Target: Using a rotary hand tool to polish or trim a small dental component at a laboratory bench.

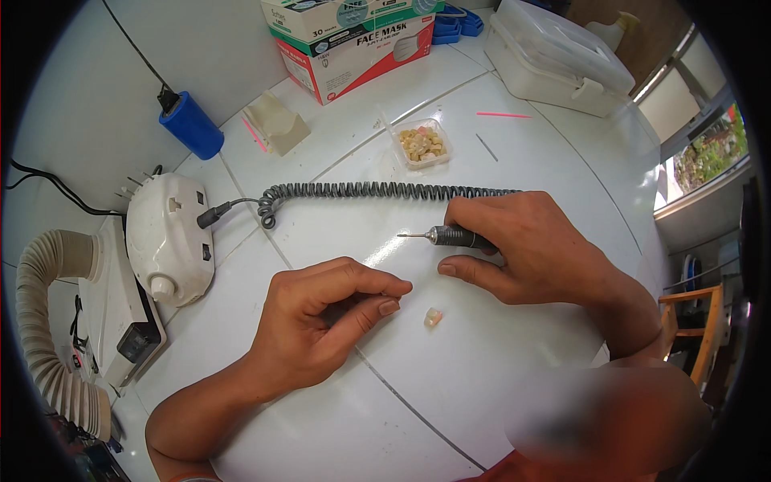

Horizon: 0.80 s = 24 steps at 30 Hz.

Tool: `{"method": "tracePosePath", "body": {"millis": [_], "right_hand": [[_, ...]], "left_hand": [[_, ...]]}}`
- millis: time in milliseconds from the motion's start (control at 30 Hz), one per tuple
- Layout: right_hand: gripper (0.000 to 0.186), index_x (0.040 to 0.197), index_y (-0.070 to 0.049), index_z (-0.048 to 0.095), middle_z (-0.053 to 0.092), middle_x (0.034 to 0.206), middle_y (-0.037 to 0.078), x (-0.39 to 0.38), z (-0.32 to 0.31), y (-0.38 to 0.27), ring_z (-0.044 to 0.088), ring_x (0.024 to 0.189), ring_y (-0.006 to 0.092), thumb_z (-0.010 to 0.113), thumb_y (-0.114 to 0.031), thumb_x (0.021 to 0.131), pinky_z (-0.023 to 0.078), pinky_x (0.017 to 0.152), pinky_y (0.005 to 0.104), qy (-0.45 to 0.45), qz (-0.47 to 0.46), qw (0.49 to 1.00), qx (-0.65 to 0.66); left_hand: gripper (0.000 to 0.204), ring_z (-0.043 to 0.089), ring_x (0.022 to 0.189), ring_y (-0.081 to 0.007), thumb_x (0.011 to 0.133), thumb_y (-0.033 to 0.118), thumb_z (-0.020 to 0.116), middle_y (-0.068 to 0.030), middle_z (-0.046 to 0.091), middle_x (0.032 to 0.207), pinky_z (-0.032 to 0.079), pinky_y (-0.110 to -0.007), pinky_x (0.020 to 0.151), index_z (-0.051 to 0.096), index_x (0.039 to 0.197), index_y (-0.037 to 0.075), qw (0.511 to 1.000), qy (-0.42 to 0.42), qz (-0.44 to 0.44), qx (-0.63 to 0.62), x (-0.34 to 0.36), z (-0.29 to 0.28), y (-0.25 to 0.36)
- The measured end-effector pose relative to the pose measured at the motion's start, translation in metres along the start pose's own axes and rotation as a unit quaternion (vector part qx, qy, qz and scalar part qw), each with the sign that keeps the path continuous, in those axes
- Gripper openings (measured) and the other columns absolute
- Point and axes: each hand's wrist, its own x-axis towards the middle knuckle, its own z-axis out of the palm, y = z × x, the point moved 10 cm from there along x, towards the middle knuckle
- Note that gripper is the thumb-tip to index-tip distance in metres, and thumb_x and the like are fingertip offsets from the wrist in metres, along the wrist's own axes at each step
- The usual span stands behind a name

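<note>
My right hand (pixel 530 249) grips a dark rotary handpiece (pixel 458 237); its thin metal bit points left, and the thumb stands away from the handle. My left hand (pixel 325 317) is to the left, fingers curled, thumb and index tips slightly apart with nothing visible between them. On the white tiled tabletop (pixel 450 386), a small whitish and orange tooth-like piece (pixel 434 317) lies between the hands, touched by neither. A grey coiled cord (pixel 361 190) runs from behind my right hand to a white control box (pixel 170 241) with a knob.
A small clear tray (pixel 422 162) holds several yellowish pieces. Beyond are a grey rod (pixel 487 147), pink stick (pixel 503 115), beige block (pixel 277 124), mask boxes (pixel 353 60) and plastic case (pixel 558 60). At left are a blue cylinder (pixel 193 127) and ribbed hose (pixel 44 321).
</note>
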Motion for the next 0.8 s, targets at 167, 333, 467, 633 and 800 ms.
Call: {"method": "tracePosePath", "body": {"millis": [167, 333, 467, 633, 800], "right_hand": [[0.032, 0.107, -0.007, 0.062, 0.074, 0.087, 0.011, 0.000, 0.000, -0.001, 0.074, 0.082, 0.0366, 0.078, -0.034, 0.101, 0.055, 0.069, 0.0496, -0.008, -0.003, 1.000, -0.014], [0.032, 0.108, -0.007, 0.063, 0.074, 0.085, 0.013, 0.000, 0.001, -0.001, 0.074, 0.082, 0.0376, 0.079, -0.034, 0.101, 0.054, 0.069, 0.0505, -0.008, -0.002, 1.000, -0.007], [0.034, 0.107, -0.007, 0.063, 0.073, 0.084, 0.014, 0.001, 0.000, -0.002, 0.073, 0.079, 0.0390, 0.077, -0.038, 0.103, 0.054, 0.068, 0.0505, -0.006, 0.001, 1.000, -0.003], [0.044, 0.101, -0.007, 0.065, 0.072, 0.082, 0.015, 0.000, 0.000, 0.000, 0.071, 0.075, 0.0403, 0.070, -0.051, 0.107, 0.052, 0.066, 0.0502, -0.003, 0.006, 1.000, 0.004], [0.046, 0.099, -0.007, 0.065, 0.072, 0.082, 0.015, 0.002, -0.001, -0.001, 0.071, 0.075, 0.0402, 0.070, -0.051, 0.107, 0.052, 0.066, 0.0504, -0.005, 0.009, 1.000, 0.004]], "left_hand": [[0.025, 0.080, 0.108, -0.0171, 0.103, -0.006, 0.076, -0.0113, 0.081, 0.113, 0.063, -0.030, 0.095, 0.076, 0.128, -0.005, 0.996, 0.029, -0.073, -0.050, -0.001, 0.000, -0.007], [0.017, 0.082, 0.100, -0.0156, 0.102, -0.002, 0.077, -0.0119, 0.084, 0.106, 0.065, -0.028, 0.090, 0.077, 0.119, -0.004, 0.995, 0.059, -0.059, -0.063, -0.002, -0.002, -0.012], [0.012, 0.082, 0.098, -0.0146, 0.102, -0.003, 0.076, -0.0116, 0.084, 0.105, 0.065, -0.027, 0.090, 0.075, 0.114, -0.004, 0.993, 0.063, -0.053, -0.087, -0.003, -0.002, -0.012], [0.013, 0.082, 0.097, -0.0137, 0.102, -0.003, 0.077, -0.0105, 0.085, 0.103, 0.065, -0.027, 0.088, 0.073, 0.114, -0.003, 0.996, 0.052, -0.047, -0.063, -0.001, -0.001, -0.006], [0.015, 0.082, 0.107, -0.0176, 0.102, -0.006, 0.077, -0.0114, 0.083, 0.102, 0.064, -0.030, 0.096, 0.068, 0.113, -0.005, 0.994, 0.044, -0.079, -0.057, -0.002, 0.000, -0.007]]}}
